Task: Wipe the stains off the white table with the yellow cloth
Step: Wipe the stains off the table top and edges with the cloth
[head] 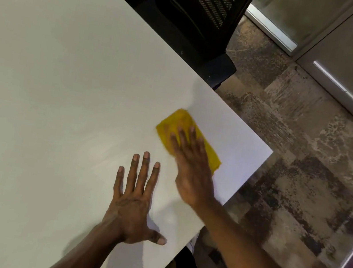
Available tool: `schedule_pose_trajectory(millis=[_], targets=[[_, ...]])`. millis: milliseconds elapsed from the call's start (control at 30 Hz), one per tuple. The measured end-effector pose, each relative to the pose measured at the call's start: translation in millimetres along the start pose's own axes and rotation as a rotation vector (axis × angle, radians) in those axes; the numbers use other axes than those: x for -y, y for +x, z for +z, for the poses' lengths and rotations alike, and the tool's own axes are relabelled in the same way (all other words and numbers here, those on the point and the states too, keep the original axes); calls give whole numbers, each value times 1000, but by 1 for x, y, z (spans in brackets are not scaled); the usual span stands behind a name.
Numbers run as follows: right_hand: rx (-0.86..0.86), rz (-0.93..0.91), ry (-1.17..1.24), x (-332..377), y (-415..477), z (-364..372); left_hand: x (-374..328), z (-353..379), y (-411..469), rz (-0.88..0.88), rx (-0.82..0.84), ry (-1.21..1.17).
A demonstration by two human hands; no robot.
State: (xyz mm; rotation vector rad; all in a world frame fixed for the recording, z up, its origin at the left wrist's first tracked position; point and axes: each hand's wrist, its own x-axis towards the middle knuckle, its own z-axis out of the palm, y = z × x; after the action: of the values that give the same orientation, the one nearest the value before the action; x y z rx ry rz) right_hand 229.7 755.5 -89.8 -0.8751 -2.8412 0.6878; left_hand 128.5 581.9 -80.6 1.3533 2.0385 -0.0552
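The yellow cloth lies folded flat on the white table, near the table's right corner. My right hand presses down on the cloth with fingers extended; the hand is motion-blurred and covers the cloth's middle. My left hand rests palm-down on the table just left of it, fingers spread, holding nothing. I can make out no distinct stains on the surface, only faint smears near the hands.
A black mesh office chair stands at the table's far edge. The table's right corner juts over patterned carpet. Metal-framed panels line the back right.
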Motion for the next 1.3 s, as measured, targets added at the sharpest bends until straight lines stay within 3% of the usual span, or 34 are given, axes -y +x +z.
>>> schedule_pose_trajectory(millis=[333, 667, 933, 1000, 1167, 1300], targets=[[63, 84, -20, 33, -168, 30, -3, -12, -8, -19, 21, 10], [-179, 457, 25, -10, -99, -6, -16, -24, -10, -52, 103, 65], [-289, 436, 56, 12, -134, 16, -12, -16, -8, -39, 58, 80], [-355, 486, 149, 37, -162, 29, -12, -13, -7, -48, 40, 116], [-587, 667, 695, 78, -174, 39, -28, -24, -4, -112, 48, 140], [-738, 833, 901, 56, -138, 29, -47, -35, 21, -128, -116, 124]])
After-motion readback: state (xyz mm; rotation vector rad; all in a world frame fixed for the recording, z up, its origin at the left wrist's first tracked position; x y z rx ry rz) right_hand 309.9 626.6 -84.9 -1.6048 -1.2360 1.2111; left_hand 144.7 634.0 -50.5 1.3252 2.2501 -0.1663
